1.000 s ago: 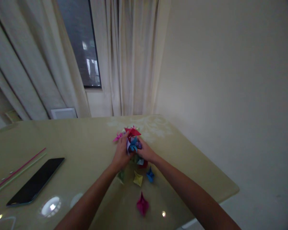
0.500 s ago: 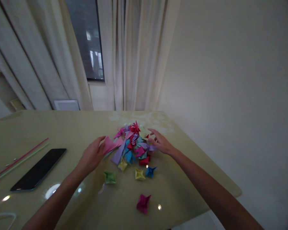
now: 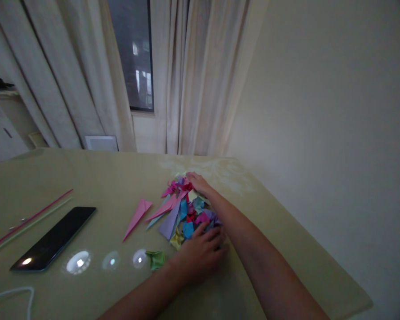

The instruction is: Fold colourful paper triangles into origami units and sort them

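Observation:
A pile of coloured folded paper pieces (image 3: 182,206) lies on the pale green table (image 3: 96,178). My left hand (image 3: 200,253) rests palm down on the near edge of the pile, its fingers apart and slightly bent over some small pieces. My right hand (image 3: 195,180) reaches to the far side of the pile with its fingers stretched out on the paper. The right forearm lies along the pile's right side. A long pink paper triangle (image 3: 136,217) lies alone to the left of the pile. A small green folded piece (image 3: 156,259) sits just left of my left wrist.
A dark phone (image 3: 53,244) lies at the left, with a pink and a green straw (image 3: 30,218) beyond it. A white cable (image 3: 11,294) curls at the near left corner. Curtains and a window stand behind the table; its right edge is close to the pile.
My left hand let go of the pink triangle and moved right, onto the pile's near edge, covering the loose small pieces. My right hand went to the far side. The view shifted left.

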The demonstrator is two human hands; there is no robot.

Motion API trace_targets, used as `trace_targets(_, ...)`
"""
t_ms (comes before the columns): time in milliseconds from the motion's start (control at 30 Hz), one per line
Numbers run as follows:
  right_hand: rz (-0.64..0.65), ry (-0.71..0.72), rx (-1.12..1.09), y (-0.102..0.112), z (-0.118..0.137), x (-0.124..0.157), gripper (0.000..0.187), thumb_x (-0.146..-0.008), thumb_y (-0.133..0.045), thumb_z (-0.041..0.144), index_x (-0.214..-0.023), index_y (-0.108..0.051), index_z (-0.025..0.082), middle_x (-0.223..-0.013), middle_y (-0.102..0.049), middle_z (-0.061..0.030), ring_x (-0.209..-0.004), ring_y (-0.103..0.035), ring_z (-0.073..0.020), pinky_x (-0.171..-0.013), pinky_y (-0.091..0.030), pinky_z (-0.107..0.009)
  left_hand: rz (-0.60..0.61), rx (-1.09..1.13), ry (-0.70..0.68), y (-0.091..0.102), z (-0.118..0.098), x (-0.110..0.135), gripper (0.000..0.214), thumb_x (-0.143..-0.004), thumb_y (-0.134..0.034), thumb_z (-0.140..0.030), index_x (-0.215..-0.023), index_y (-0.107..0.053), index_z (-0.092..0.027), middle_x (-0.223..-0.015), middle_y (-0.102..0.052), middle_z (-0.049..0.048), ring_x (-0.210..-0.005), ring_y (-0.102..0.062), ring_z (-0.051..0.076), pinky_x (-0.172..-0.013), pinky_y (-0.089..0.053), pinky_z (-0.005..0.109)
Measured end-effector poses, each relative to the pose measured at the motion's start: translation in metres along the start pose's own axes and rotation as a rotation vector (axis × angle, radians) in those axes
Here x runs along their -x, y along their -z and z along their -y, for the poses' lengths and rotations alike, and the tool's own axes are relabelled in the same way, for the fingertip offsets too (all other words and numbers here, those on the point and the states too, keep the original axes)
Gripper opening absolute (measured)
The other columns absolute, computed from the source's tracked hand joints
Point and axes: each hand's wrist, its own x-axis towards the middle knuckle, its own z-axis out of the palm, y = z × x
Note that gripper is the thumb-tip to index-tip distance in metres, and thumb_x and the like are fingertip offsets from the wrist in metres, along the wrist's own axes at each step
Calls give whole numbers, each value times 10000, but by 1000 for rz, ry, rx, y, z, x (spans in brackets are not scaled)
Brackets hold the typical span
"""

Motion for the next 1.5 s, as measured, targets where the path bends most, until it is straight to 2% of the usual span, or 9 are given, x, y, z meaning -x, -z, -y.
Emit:
trace_targets(167,266,82,59,-42,33,-1,574,-999,-532,723,-1295,-705,262,-1363,-699,-55,-1283,-631,-245,-1162,-441,-394,70,-72,254,29,48,64,354,-972,-655,-321,-1322,-644,-264,-1343,-707,83,-1243,-632,297,-1181,-336,561)
trace_targets(300,202,73,242,-6,55,19,634,-1043,-492,679,-1462,-586,212,-1489,-610,-128,-1301,-620,-244,-1130,-454,-374,102,-114,429,54,46,96,472,-925,-655,-284,-1394,-608,-271,-1490,-615,111,-1363,-535,356,-1167,-312,617)
trace_targets(433,-97,-234,675,55,56,69,638,-1025,-517,670,-1419,-605,176,-1403,-628,-213,-1240,-631,-344,-1094,-440,-509,106,-71,381,49,28,77,553,-949,-646,-394,-1484,-536,-305,-1591,-540,81,-1413,-495,334,-1199,-287,601)
trace_targets(600,-198,-410,718,91,38,139,597,-945,-606,715,-1188,-699,178,-1075,-731,-226,-1107,-665,-420,-993,-450,-635,55,-91,278,13,18,13,612,-996,-603,-496,-1567,-442,-343,-1696,-409,56,-1541,-361,335,-1217,-298,569)
trace_targets(767,104,-278,212,70,19,166,534,-978,-555,709,-1203,-690,244,-984,-759,-95,-962,-716,-286,-858,-567,-436,39,-87,302,-13,21,-25,592,-971,-636,-538,-1497,-538,-285,-1619,-488,129,-1480,-429,374,-1166,-378,563)
trace_targets(900,159,-187,-126,47,6,152,548,-988,-591,636,-1387,-579,261,-1125,-716,-71,-878,-724,-205,-777,-590,-347,49,-206,482,-1,36,7,336,-983,-602,-242,-1312,-665,-271,-1371,-677,109,-1242,-617,317,-1091,-443,538)
trace_targets(1067,-246,12,292,28,-15,112,453,-903,-757,314,-1330,-645,210,-1285,-635,-126,-1027,-670,-227,-956,-553,-409,-39,-404,662,26,44,66,339,-925,-580,-139,-1229,-711,-211,-1303,-713,144,-1281,-589,373,-1099,-401,600)
trace_targets(1333,-104,217,504,7,-16,120,230,-949,-676,194,-1173,-730,200,-1133,-683,-95,-1054,-637,-229,-978,-522,-370,-155,-260,542,19,16,62,413,-921,-592,-202,-1323,-679,-228,-1295,-746,95,-1240,-639,294,-1181,-324,535)
trace_targets(1500,-96,374,729,-11,12,128,576,-928,-762,392,-1459,-603,234,-1557,-504,-150,-1363,-470,-322,-1139,-402,-474,-114,-361,560,19,29,69,368,-909,-561,-54,-1191,-731,-219,-1212,-757,101,-1213,-651,305,-1159,-358,539)
